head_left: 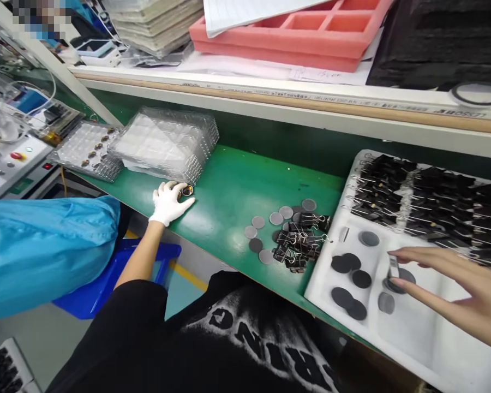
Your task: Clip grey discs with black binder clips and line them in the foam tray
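Observation:
My left hand, in a white glove, rests on the green table with its fingers at a small round part that has a shiny, amber-looking face. My bare right hand is over the white tray, pinching a small light-coloured piece between thumb and fingertips, above dark discs. More black discs lie in the tray left of that hand. Between the hands, a pile of black binder clips sits on the table beside loose grey discs.
Clear plastic trays are stacked behind my left hand. Rows of binder clips fill the white tray's back. A shelf with a red foam tray crosses above. A person's blue sleeve is at the left.

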Demonstrator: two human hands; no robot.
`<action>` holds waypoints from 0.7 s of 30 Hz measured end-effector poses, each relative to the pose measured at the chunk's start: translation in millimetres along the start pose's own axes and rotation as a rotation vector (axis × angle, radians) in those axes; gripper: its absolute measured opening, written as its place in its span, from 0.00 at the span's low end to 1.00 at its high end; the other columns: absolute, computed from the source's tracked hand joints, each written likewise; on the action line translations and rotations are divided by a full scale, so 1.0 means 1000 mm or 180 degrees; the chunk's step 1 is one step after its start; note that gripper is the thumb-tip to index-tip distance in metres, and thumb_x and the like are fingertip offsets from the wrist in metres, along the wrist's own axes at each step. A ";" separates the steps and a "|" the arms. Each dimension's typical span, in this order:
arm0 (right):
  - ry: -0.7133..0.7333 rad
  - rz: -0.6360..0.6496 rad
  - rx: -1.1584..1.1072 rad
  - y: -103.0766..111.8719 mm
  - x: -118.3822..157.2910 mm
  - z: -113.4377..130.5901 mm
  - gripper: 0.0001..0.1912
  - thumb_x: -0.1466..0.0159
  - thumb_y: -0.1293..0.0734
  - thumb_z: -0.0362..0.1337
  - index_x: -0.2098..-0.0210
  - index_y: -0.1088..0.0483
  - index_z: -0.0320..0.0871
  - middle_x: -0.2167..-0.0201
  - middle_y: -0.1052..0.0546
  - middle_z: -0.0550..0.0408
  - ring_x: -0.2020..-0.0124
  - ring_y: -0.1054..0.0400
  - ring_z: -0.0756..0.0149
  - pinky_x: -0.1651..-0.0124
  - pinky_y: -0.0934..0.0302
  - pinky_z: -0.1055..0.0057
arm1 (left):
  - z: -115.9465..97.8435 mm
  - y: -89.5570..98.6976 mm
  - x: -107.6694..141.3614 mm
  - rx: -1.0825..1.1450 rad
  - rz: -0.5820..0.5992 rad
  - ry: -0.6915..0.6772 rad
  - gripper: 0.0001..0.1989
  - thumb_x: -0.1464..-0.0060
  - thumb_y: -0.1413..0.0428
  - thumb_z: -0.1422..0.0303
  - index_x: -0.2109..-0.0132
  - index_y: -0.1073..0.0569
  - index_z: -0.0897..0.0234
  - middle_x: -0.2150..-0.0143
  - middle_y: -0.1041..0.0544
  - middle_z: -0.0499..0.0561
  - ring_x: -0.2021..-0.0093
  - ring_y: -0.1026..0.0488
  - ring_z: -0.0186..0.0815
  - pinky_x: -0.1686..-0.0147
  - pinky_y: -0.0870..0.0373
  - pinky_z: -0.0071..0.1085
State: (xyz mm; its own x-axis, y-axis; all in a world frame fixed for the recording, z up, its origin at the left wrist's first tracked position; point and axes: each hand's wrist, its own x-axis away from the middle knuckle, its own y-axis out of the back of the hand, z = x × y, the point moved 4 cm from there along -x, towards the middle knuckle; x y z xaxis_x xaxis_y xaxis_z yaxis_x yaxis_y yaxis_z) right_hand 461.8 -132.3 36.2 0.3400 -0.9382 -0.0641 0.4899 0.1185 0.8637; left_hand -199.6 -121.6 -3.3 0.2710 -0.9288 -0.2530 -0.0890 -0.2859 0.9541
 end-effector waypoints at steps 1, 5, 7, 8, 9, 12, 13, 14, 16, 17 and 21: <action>-0.0056 -0.0003 -0.0188 0.002 -0.006 0.011 0.22 0.45 0.32 0.69 0.50 0.30 0.97 0.45 0.18 0.44 0.42 0.22 0.42 0.71 0.33 0.45 | -0.015 -0.004 0.005 -0.0031 -0.0009 -0.0064 0.30 0.41 0.37 0.47 0.37 0.23 0.53 0.31 0.27 0.62 0.27 0.39 0.60 0.30 0.46 0.58; 0.0240 -0.0008 -0.0561 0.004 -0.034 0.060 0.16 0.40 0.26 0.58 0.52 0.20 0.72 0.51 0.16 0.47 0.55 0.17 0.43 0.56 0.23 0.44 | -0.079 -0.019 0.017 0.0143 0.0032 -0.0639 0.22 0.33 0.42 0.51 0.40 0.22 0.57 0.37 0.22 0.60 0.31 0.32 0.53 0.32 0.41 0.50; 0.0403 0.0152 -0.0765 -0.005 -0.053 0.084 0.17 0.37 0.27 0.51 0.50 0.20 0.57 0.55 0.15 0.48 0.59 0.18 0.49 0.52 0.21 0.46 | -0.108 -0.027 0.018 0.0304 0.0145 -0.1028 0.20 0.32 0.43 0.52 0.41 0.23 0.57 0.38 0.20 0.59 0.32 0.29 0.50 0.32 0.40 0.47; 0.0392 0.0279 -0.0921 -0.014 -0.064 0.094 0.19 0.36 0.29 0.48 0.47 0.21 0.53 0.55 0.15 0.48 0.59 0.18 0.51 0.51 0.21 0.50 | -0.122 -0.031 0.016 0.0372 0.0185 -0.1179 0.20 0.32 0.43 0.52 0.42 0.22 0.57 0.39 0.19 0.58 0.32 0.28 0.49 0.32 0.41 0.47; 0.0350 0.0385 -0.1067 -0.023 -0.077 0.103 0.20 0.35 0.31 0.46 0.45 0.21 0.50 0.53 0.15 0.48 0.57 0.17 0.53 0.50 0.21 0.53 | -0.134 -0.034 0.013 0.0421 0.0200 -0.1282 0.19 0.33 0.42 0.52 0.43 0.22 0.56 0.39 0.18 0.57 0.33 0.27 0.49 0.31 0.42 0.48; 0.0158 0.0708 -0.1380 -0.058 -0.123 0.125 0.19 0.33 0.35 0.39 0.46 0.20 0.46 0.50 0.14 0.49 0.57 0.17 0.57 0.48 0.22 0.58 | -0.162 -0.041 -0.007 0.0461 0.0149 -0.1407 0.17 0.34 0.41 0.50 0.46 0.20 0.53 0.42 0.16 0.55 0.31 0.28 0.52 0.27 0.52 0.56; 0.0080 0.0757 -0.1474 -0.068 -0.141 0.130 0.20 0.33 0.35 0.36 0.46 0.19 0.45 0.51 0.14 0.50 0.60 0.17 0.59 0.48 0.22 0.59 | -0.171 -0.042 -0.016 0.0448 0.0157 -0.1489 0.17 0.34 0.41 0.50 0.46 0.19 0.52 0.42 0.15 0.54 0.31 0.29 0.53 0.26 0.55 0.58; 0.0051 0.0786 -0.1504 -0.078 -0.159 0.135 0.19 0.34 0.35 0.34 0.46 0.19 0.44 0.51 0.14 0.50 0.62 0.18 0.60 0.49 0.22 0.59 | -0.179 -0.043 -0.025 0.0421 0.0180 -0.1602 0.18 0.34 0.41 0.49 0.46 0.19 0.51 0.43 0.15 0.55 0.31 0.29 0.53 0.26 0.57 0.60; 0.0071 0.0708 -0.1505 -0.093 -0.194 0.141 0.18 0.34 0.34 0.31 0.48 0.18 0.43 0.50 0.14 0.50 0.62 0.18 0.62 0.49 0.23 0.61 | -0.195 -0.043 -0.043 0.0321 0.0271 -0.1896 0.20 0.35 0.41 0.50 0.42 0.19 0.51 0.42 0.16 0.57 0.32 0.28 0.54 0.26 0.59 0.63; 0.0037 0.0655 -0.1492 -0.098 -0.211 0.142 0.16 0.34 0.33 0.30 0.49 0.18 0.42 0.51 0.14 0.49 0.63 0.19 0.63 0.49 0.24 0.62 | -0.203 -0.042 -0.050 0.0254 0.0345 -0.2052 0.22 0.34 0.41 0.50 0.38 0.21 0.51 0.41 0.16 0.59 0.32 0.28 0.53 0.26 0.59 0.63; -0.0441 0.0515 -0.1462 -0.112 -0.256 0.138 0.12 0.35 0.27 0.28 0.52 0.21 0.39 0.69 0.16 0.53 0.68 0.23 0.66 0.58 0.27 0.69 | -0.229 -0.037 -0.060 0.0035 0.0732 -0.2374 0.34 0.35 0.40 0.55 0.25 0.33 0.55 0.38 0.18 0.61 0.29 0.32 0.55 0.25 0.61 0.66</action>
State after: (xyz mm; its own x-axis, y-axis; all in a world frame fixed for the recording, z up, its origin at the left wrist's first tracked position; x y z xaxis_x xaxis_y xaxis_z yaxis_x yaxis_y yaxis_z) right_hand 209.5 49.6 24.8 0.3463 -0.9266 0.1463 0.7528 0.3676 0.5460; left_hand 7.2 -1.6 13.1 -0.4711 -0.8771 -0.0936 -0.0753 -0.0658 0.9950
